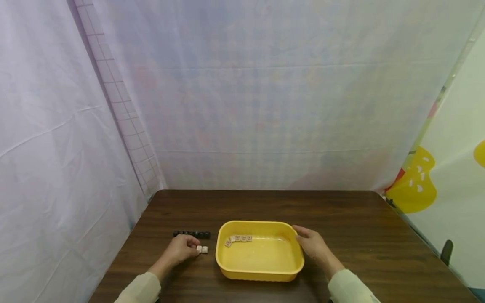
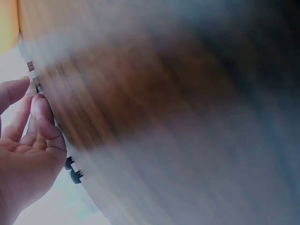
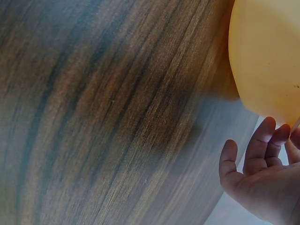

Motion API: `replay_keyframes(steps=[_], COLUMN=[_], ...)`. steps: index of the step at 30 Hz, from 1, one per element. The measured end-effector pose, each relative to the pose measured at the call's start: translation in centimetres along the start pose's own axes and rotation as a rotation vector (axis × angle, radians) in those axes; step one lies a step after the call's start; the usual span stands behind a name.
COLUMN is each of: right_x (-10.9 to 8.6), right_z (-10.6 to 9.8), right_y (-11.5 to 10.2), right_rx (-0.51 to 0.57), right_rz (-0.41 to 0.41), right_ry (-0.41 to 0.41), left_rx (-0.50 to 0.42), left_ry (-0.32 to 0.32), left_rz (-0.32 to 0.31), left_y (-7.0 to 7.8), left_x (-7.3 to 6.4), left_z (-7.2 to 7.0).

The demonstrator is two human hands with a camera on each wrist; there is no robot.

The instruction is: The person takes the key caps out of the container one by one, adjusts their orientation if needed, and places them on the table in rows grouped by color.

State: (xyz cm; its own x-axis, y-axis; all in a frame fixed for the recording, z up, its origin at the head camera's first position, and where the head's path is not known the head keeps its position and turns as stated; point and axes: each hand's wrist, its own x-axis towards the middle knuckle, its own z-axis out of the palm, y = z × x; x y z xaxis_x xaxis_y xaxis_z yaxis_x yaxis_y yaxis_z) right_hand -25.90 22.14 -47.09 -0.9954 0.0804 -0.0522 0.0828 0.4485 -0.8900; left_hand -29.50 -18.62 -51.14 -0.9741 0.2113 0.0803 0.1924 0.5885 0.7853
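My left hand [image 1: 183, 248] is low over the table, thumb and forefinger pinching a small white block [image 1: 198, 249]. A second white block [image 1: 205, 249] sits right beside it. Just beyond the hand lies a row of small black blocks [image 1: 195, 234]; two black blocks [image 2: 73, 169] show below the hand in the left wrist view. A yellow basin [image 1: 261, 276] stands between the hands, with several small marked white blocks [image 1: 243, 238] along its far left inside. My right hand [image 1: 314, 246] rests at the basin's right side, fingertips at the rim, fingers loosely bent in the right wrist view.
Everything stands on a dark wood-grain table [image 1: 360, 227]. A pale curtain [image 1: 265, 105] hangs behind its far edge, and a white sheet [image 1: 57, 147] hangs along the left. A printed cloth with yellow shapes [image 1: 413, 185] hangs on the right.
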Motion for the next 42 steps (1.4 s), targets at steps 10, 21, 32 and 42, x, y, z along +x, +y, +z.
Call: replay_keyframes(steps=[10,21,32,42], right_x=[0.0,0.0,0.1,0.0], right_z=[0.0,-0.1,0.0,0.1], right_y=[-0.1,-0.3,-0.1,0.0], right_rx=[-0.009,-0.005,-0.026,-0.009], right_rz=[0.005,0.013,0.002,-0.016], right_ry=[0.001,-0.005,0.015,0.021], left_rx=[0.014,-0.036,-0.066,0.054], left_ry=[0.048,0.114,-0.079,-0.095], left_rz=[-0.045,0.094,0.174,0.144], left_y=[1.8,6.1,11.2,11.8], left_x=[0.4,1.9,3.2,4.1], left_z=[0.0,1.4,6.2,9.8])
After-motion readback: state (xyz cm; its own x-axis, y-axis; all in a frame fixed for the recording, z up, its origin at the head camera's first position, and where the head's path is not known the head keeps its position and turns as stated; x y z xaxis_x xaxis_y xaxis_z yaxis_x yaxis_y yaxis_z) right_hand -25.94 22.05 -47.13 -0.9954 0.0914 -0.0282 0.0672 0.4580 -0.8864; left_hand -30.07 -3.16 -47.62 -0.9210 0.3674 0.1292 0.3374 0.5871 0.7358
